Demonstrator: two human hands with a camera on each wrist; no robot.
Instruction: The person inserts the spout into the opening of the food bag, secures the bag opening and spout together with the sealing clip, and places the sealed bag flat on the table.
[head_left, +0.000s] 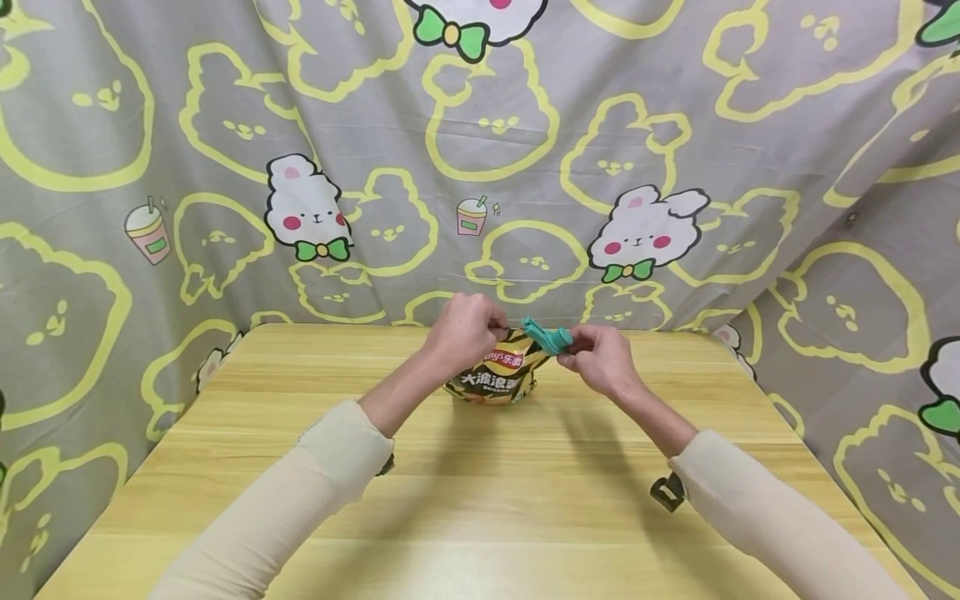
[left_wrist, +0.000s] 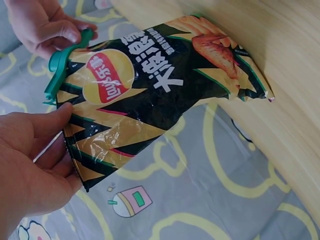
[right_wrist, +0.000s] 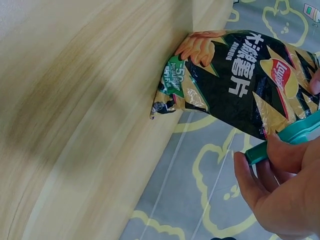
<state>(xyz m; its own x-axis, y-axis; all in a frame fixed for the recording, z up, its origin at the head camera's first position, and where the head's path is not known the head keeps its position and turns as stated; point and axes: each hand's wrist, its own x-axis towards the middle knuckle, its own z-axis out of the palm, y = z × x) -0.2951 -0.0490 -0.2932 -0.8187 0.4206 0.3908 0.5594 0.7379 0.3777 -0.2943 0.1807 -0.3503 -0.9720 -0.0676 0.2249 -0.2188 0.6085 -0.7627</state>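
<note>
- While the left hand (head_left: pixel 467 335) pinches the top edge of the chip bag (left_wrist: pixel 155 95) between thumb and fingers, the right hand (head_left: pixel 600 360) grips one end of the green clip (head_left: pixel 551 340).
- Working the clip along that edge should go best with the left hand drawing the film flat and taut, away from the right.
- The left thumb is near the clip's free end; a little more room there would probably avoid nipping skin or bunching the film.
- The right hand would do well to keep the clip in line with the edge, since a slanted clip could leave a corner uncaught.
- Whether the clip is latched is hard to judge, as fingers cover part of it.
- Between and below both hands, the bag slopes down to the wooden table (head_left: pixel 450 521), its lower end at the tabletop.
- Its glossy film is black and gold in jagged shapes, creased near the left fingers, with a red-and-yellow logo (left_wrist: pixel 108 76), white lettering and, farther from the hands, a chicken-wing picture (left_wrist: pixel 212 52).
- Beyond the hands hangs grey cloth (head_left: pixel 408 125) with yellow-outlined animals.
</note>
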